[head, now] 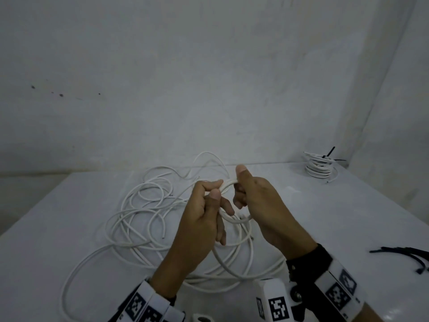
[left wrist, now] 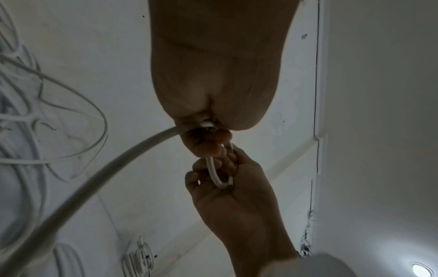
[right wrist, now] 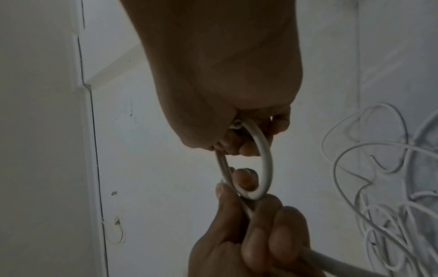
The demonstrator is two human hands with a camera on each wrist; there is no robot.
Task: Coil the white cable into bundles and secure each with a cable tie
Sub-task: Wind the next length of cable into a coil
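The white cable (head: 148, 219) is lying in loose loops on the table (head: 69, 205), one small loop raised between both hands. The left hand (head: 199, 219) is pinching it; the right hand (head: 260, 205) is gripping it. A tied bundle (head: 319, 167) is sitting at the far right corner, black ties (head: 404, 254) near the right edge.

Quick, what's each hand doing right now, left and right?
Left hand: closed, fingers pinching the small loop of white cable.
Right hand: closed, fingers curled round the same loop.
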